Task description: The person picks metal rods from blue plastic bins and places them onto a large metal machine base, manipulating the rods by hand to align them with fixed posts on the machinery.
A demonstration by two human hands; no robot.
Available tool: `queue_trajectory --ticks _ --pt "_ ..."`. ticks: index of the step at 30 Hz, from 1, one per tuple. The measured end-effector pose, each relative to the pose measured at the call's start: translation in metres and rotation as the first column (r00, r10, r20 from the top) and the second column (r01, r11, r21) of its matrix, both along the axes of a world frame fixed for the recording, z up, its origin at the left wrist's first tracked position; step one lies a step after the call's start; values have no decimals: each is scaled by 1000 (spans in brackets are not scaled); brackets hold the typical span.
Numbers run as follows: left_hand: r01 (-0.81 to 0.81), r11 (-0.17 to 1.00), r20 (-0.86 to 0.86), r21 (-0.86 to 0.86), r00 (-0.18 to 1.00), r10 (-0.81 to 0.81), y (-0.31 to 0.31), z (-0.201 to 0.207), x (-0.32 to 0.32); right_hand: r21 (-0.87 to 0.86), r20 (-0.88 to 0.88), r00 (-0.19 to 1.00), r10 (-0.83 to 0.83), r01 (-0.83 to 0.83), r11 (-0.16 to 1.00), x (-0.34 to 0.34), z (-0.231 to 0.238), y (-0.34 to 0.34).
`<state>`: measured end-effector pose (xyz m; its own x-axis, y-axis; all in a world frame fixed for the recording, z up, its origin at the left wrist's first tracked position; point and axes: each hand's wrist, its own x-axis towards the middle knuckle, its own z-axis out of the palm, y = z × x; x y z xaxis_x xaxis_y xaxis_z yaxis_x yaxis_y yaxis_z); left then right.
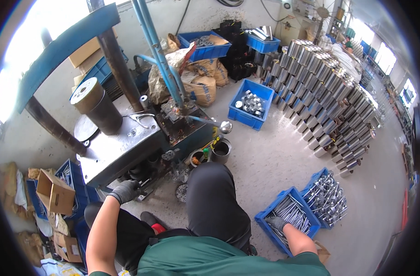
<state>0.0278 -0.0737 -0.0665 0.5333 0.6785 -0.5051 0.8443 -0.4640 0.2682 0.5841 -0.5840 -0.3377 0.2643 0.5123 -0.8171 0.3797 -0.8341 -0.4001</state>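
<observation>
My left hand (125, 191), in a grey glove, is closed at the front lower edge of a press (127, 149), beside dark metal parts. What its fingers grip there is hidden. To my right, my gloved right hand (277, 223) reaches into a blue crate (260, 214) and touches the long, thin metal rods (290, 214) lying in it. Its fingers are too small and partly covered to show whether they hold one. A dark cylinder (102, 112) with a pale top stands on the press table, near a forked metal handle (143, 120).
Stacked shiny metal cylinders (316, 94) rise at the right. A second blue crate (328, 198) holds rods with fittings; another blue crate (250, 103) of metal parts sits on the floor ahead. Metal pots (221, 151) stand beyond my knee. Cardboard boxes (55, 191) lie left.
</observation>
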Motion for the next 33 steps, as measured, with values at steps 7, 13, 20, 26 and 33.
queue_trajectory --ticks 7,13,20,26,33 --pt "30 1000 -7 6 1000 -30 -4 3 -4 -387 -326 798 -507 377 842 6 18 17" --pt "-22 999 27 -23 999 23 -7 8 1 -521 -225 857 -464 296 800 22 0 22" --pt "23 1000 77 21 997 -25 -9 10 6 -443 -218 970 110 -199 874 33 -31 24" --pt "-51 993 112 -106 992 63 -16 39 23 -456 -109 952 285 -303 837 22 -17 23" --pt "-113 969 408 -221 892 197 -3 65 32 144 150 563 813 -826 545 48 83 -60"
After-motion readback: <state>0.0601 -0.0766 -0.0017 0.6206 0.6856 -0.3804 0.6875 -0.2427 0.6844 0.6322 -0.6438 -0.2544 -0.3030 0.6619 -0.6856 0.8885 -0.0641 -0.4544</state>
